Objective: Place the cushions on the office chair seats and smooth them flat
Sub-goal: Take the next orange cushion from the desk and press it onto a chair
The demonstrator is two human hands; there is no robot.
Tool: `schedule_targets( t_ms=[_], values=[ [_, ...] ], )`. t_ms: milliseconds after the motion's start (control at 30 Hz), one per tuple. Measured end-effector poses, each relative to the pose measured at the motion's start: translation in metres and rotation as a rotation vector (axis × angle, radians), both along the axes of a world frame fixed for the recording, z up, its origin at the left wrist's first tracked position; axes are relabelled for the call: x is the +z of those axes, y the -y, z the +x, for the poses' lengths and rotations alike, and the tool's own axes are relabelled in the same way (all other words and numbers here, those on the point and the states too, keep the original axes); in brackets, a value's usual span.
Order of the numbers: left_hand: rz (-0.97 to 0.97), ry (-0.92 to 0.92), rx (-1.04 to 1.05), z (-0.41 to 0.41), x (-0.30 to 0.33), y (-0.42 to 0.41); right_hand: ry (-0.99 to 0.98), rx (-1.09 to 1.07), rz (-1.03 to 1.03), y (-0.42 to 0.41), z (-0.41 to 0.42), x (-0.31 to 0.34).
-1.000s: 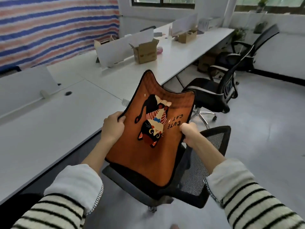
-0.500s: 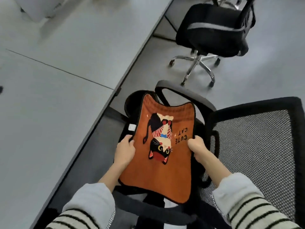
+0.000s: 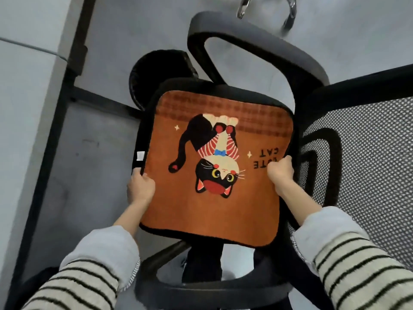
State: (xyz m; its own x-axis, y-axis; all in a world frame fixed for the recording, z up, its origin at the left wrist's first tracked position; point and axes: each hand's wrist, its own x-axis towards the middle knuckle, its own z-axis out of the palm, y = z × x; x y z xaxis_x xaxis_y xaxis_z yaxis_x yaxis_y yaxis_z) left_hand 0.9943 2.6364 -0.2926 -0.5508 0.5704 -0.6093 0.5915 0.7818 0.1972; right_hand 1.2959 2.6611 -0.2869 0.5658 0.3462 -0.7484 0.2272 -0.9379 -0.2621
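Note:
An orange cushion (image 3: pixel 214 211) with a black cat picture and black trim lies flat over the black seat (image 3: pixel 169 86) of the office chair below me. My left hand (image 3: pixel 139 186) grips the cushion's left edge, just below a small white label. My right hand (image 3: pixel 280 172) grips its right edge, covering part of the printed words. The seat shows only as a dark rim past the cushion's far edge.
The chair's mesh backrest (image 3: pixel 362 166) stands at the right, one armrest (image 3: pixel 257 41) arches at the far side and another (image 3: pixel 201 285) near me. A white desk (image 3: pixel 24 104) with a black frame runs along the left. Another chair's chrome base (image 3: pixel 266 7) shows at top.
I have looked further down and lowered the cushion from in front of me onto the chair seat, where it now lies flat. Both hands keep their grip on its side edges.

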Motion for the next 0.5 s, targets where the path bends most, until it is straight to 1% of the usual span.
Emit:
schedule_targets(
  t_ms=[67, 167, 233, 267, 333, 400, 433, 500],
  values=[
    [-0.020, 0.026, 0.038, -0.010, -0.014, -0.003, 0.062, -0.008, 0.000, -0.002, 0.001, -0.012],
    [0.001, 0.008, 0.076, -0.010, -0.023, -0.008, 0.099, -0.009, 0.001, -0.006, -0.002, -0.018],
    [0.037, -0.029, 0.096, -0.004, -0.022, -0.015, 0.143, 0.027, 0.052, -0.010, -0.007, -0.017],
    [0.038, -0.065, 0.072, -0.001, -0.020, -0.019, 0.168, 0.069, 0.104, -0.011, -0.010, -0.015],
    [0.036, -0.117, -0.044, 0.008, -0.018, -0.034, 0.239, 0.244, 0.221, -0.017, -0.011, -0.012],
    [0.065, -0.114, -0.225, 0.019, -0.019, -0.052, 0.367, 0.505, 0.314, -0.025, -0.004, -0.014],
    [0.082, -0.111, -0.321, 0.024, -0.023, -0.063, 0.420, 0.625, 0.347, -0.033, 0.001, -0.019],
    [0.112, -0.117, -0.489, 0.036, -0.035, -0.090, 0.442, 0.782, 0.351, -0.052, 0.011, -0.031]
  ],
)
